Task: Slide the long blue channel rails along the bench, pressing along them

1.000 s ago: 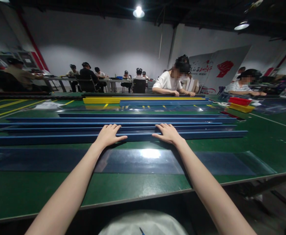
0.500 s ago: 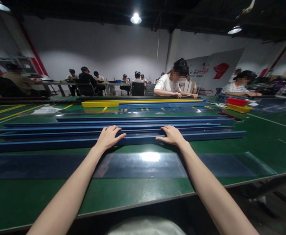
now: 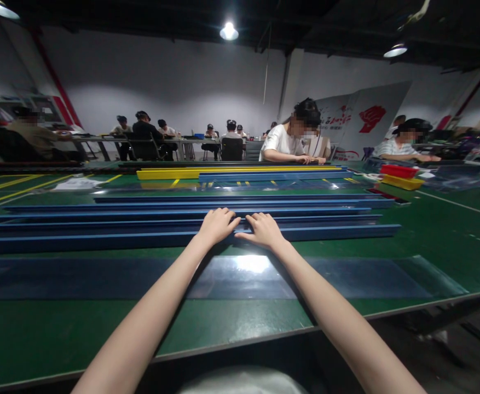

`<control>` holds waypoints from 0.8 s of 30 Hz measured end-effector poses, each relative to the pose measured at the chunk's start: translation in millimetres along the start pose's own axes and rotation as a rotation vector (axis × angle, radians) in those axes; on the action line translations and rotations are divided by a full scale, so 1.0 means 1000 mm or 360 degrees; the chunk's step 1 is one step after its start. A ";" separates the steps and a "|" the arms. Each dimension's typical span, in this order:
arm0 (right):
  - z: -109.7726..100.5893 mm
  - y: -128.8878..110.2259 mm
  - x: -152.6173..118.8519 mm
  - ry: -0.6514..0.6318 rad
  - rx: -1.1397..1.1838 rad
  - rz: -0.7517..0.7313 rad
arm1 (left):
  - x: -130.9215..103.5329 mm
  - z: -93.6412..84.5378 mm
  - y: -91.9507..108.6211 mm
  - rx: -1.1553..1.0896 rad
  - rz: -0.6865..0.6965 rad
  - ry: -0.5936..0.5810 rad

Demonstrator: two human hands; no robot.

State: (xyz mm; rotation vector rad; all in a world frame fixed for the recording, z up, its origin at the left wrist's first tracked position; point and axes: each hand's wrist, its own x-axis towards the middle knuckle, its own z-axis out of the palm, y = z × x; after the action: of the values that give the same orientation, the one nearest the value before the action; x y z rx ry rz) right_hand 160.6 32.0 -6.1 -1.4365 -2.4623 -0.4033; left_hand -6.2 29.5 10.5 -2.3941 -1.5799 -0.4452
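Note:
Several long blue channel strips lie side by side across the green table. Near the middle of the nearest blue strip, my left hand rests over its top, fingers on the far side and thumb pointing right. Close to its right, my right hand grips the same strip, with its thumb pointing left. A small gap separates the two hands. The fingertips are partly hidden behind the strip edges. Between the strips and the near table edge lies a flat clear plastic sheet, passing under both forearms.
Beyond the blue strips are a yellow strip and another blue one. A red tray and a yellow tray stand at the right. Across the table a person works with both hands. White paper lies at the left.
Both hands have come closer together, my left hand moving right and my right hand moving left. The nearest blue strip has shifted left. The person opposite has drawn their hands together.

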 end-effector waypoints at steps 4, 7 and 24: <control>-0.002 0.006 -0.002 -0.0072 0.0044 -0.0142 | -0.003 0.007 0.002 -0.0024 -0.0103 -0.0104; -0.003 0.016 -0.007 -0.0090 0.0105 -0.0225 | -0.004 0.007 0.001 0.0009 -0.0092 -0.0079; -0.008 0.059 -0.023 -0.0046 0.0146 0.0002 | -0.010 0.001 -0.035 0.0086 -0.0131 -0.0080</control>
State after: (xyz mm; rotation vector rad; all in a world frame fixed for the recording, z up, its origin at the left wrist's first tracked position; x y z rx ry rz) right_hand 224.1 38.6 -1.2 -1.4163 -2.4679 -0.2676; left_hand -42.1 34.8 6.4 -2.3246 -1.6948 -0.3557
